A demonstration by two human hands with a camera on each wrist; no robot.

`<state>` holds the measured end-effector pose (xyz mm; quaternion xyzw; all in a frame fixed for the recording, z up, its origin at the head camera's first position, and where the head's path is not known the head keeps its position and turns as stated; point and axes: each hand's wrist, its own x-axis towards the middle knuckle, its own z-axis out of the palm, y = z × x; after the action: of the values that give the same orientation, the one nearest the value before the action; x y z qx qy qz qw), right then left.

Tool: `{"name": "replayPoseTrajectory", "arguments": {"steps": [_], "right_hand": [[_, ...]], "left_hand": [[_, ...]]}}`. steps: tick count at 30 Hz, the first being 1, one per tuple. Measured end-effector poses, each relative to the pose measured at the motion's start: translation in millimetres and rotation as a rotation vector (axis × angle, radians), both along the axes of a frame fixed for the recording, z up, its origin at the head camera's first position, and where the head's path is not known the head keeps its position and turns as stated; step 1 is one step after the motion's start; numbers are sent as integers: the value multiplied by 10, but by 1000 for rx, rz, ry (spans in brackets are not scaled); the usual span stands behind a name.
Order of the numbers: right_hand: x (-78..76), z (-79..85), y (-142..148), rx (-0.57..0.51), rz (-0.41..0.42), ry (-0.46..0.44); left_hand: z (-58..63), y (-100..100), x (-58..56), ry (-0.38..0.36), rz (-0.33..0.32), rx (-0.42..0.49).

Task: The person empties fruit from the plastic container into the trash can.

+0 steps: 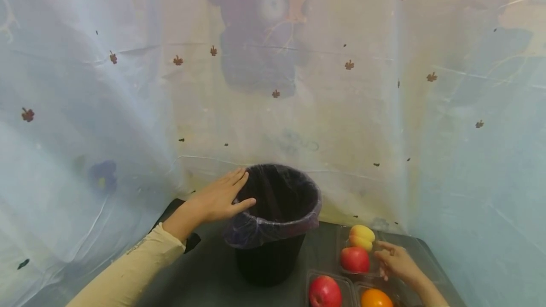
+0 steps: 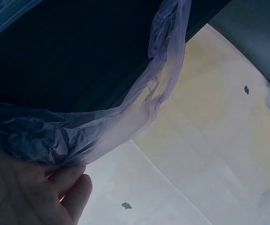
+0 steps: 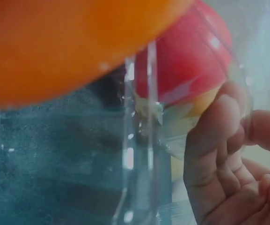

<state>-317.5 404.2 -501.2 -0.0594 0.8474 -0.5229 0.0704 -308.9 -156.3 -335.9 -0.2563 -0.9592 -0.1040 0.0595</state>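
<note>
Head view: a bag-lined black bin (image 1: 266, 262) is touched by the straight-fingered left hand (image 1: 219, 200); rightward, a red apple (image 1: 355, 259) and yellow fruit (image 1: 361, 238) are held in a clear tray (image 1: 343, 239) beside the right hand (image 1: 396, 262), whose grip cannot be told.

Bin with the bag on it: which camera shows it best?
The head view, because nearly all of the bin shows, from top to bottom. The left wrist view shows only part of it, with the bunched bag; in the right wrist view I can't make it out.
</note>
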Motion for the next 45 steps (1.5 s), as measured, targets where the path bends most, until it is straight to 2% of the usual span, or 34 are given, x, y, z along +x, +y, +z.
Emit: {"name": "replayPoseTrajectory", "arguments": {"steps": [5, 13, 20, 28, 33, 45], "right_hand": [[-10, 54, -13, -28, -42, 29], [-30, 246, -76, -57, -106, 76], [-26, 456, -178, -105, -87, 94], [3, 649, -301, -69, -86, 187], [29, 810, -393, -86, -107, 251], [50, 1235, -614, -130, -181, 338]], "left_hand": [[-12, 11, -4, -4, 6, -8], [-11, 6, -14, -12, -1, -6], [15, -2, -11, -15, -2, -2], [17, 0, -9, -7, 1, -16], [15, 12, -9, -7, 3, -22], [12, 6, -21, -10, -1, -13]]}}
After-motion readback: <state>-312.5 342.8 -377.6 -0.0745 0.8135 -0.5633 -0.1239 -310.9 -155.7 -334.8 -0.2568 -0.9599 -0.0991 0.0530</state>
